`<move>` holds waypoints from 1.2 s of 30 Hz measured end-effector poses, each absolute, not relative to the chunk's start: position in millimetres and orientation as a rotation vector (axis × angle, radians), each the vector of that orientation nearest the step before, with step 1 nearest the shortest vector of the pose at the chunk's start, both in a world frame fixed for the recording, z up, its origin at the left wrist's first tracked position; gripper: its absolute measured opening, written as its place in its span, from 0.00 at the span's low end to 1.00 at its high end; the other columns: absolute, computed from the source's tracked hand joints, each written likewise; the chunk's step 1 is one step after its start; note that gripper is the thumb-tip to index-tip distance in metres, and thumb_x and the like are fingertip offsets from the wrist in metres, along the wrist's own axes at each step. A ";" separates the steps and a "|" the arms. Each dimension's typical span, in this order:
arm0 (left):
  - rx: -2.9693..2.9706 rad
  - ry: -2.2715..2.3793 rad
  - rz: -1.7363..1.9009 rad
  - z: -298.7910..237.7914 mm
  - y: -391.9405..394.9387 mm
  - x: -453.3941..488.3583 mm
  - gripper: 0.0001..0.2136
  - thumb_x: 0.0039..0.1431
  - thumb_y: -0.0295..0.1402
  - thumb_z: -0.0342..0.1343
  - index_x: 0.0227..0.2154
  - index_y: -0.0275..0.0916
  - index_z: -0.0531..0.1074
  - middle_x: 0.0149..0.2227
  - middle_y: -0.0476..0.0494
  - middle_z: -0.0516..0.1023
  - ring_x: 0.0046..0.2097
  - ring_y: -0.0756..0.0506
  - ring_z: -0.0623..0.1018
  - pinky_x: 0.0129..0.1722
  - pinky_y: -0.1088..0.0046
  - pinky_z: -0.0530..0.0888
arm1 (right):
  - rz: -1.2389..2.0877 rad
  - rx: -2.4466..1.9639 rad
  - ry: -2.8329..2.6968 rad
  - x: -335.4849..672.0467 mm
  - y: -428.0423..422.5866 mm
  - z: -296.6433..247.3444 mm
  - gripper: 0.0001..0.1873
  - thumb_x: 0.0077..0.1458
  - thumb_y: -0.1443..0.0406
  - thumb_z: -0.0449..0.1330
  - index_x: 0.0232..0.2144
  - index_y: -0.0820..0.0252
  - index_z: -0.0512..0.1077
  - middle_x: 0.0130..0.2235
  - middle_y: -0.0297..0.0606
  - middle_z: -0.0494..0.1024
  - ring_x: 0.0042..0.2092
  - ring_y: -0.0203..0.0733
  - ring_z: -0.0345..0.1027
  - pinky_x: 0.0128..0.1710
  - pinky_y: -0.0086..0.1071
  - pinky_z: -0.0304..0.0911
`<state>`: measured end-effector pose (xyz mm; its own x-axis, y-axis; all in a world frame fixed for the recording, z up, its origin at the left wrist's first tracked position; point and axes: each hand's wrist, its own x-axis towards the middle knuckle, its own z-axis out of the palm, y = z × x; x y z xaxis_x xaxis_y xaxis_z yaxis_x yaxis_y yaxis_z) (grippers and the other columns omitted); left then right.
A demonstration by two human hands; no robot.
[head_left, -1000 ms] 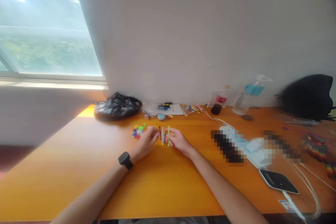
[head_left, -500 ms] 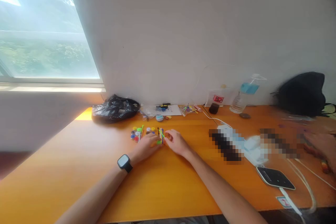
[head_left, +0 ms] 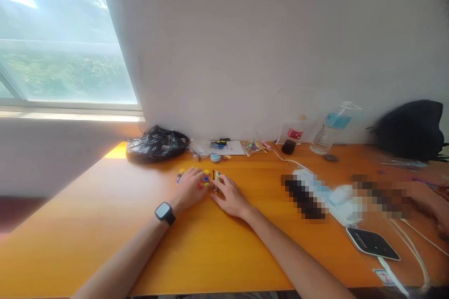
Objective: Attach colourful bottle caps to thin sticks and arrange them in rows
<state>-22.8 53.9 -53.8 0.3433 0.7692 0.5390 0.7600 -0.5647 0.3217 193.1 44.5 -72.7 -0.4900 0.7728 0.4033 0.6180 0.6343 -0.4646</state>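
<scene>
My left hand, with a smartwatch on its wrist, lies over a group of small coloured caps. Its fingers reach out to the right and hide most of the caps; a yellow cap and some dark ones show past its edges. Close by on the right, my right hand rests on the table with thumb and fingers apart. Its fingertips are at a small row of thin coloured sticks, partly covered by the fingers. A dark, thin stick stands out between the two hands.
Along the wall lie a black plastic bag, a white sheet with small tools, a bag of coloured sticks and a water bottle. At right are a phone on a cable and another person's hand.
My left hand has shifted over the caps and covers more of them. The right hand's fingers have spread and moved over the sticks. The bright green crossing stick no longer shows. The view has shifted slightly.
</scene>
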 end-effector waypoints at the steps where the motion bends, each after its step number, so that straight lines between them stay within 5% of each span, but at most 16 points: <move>1: 2.563 1.464 1.014 -53.5 53.6 -22.8 0.06 0.65 0.39 0.61 0.37 0.43 0.77 0.38 0.43 0.78 0.39 0.42 0.75 0.42 0.65 0.70 | 0.349 -1.071 -2.286 192.6 43.4 -72.4 0.23 0.63 0.62 0.62 0.60 0.49 0.71 0.55 0.45 0.70 0.57 0.51 0.67 0.59 0.44 0.64; 10: 2.551 1.402 0.974 -60.3 57.8 -24.3 0.07 0.64 0.26 0.54 0.37 0.43 0.75 0.36 0.45 0.76 0.36 0.45 0.75 0.39 0.68 0.69 | 0.407 -1.060 -2.274 194.1 45.8 -74.8 0.19 0.65 0.65 0.59 0.57 0.54 0.72 0.58 0.46 0.70 0.59 0.50 0.67 0.61 0.43 0.64; 25: 2.543 1.597 0.996 -54.4 52.4 -22.8 0.07 0.64 0.40 0.61 0.39 0.43 0.77 0.40 0.41 0.76 0.40 0.41 0.75 0.42 0.65 0.69 | 0.408 -1.016 -2.320 193.7 42.0 -70.6 0.32 0.62 0.62 0.62 0.67 0.53 0.63 0.65 0.46 0.66 0.65 0.51 0.61 0.66 0.46 0.58; 36: 2.433 1.616 0.918 -55.9 54.9 -25.7 0.09 0.67 0.41 0.57 0.37 0.44 0.79 0.39 0.42 0.76 0.38 0.43 0.76 0.41 0.67 0.69 | 0.380 -1.068 -2.365 194.0 42.2 -72.6 0.30 0.64 0.59 0.61 0.66 0.53 0.64 0.66 0.46 0.66 0.64 0.53 0.62 0.66 0.46 0.59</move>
